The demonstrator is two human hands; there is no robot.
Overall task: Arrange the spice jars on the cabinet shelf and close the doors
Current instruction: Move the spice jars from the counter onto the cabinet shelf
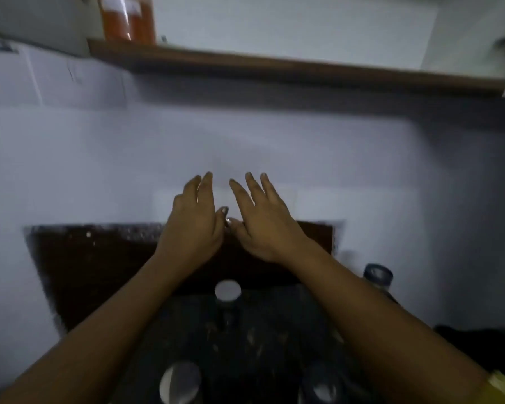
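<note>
Entry, task seemingly early: orange jars [127,18] stand on the cabinet shelf [274,67], doors apparently unshut, a white-lidded jar [227,290] and dark-capped jar [378,275] wait on the counter [99,272]; our left hand [191,223] and right hand [263,225] hold nothing, fingers straight and spread, the white-lidded jar between our forearms, well short of the fingertips.

both hands [228,225] outstretched, fingers straight

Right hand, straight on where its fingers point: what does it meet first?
Likely the white wall; nothing shows between it and the right hand, though blur hides depth.
</note>
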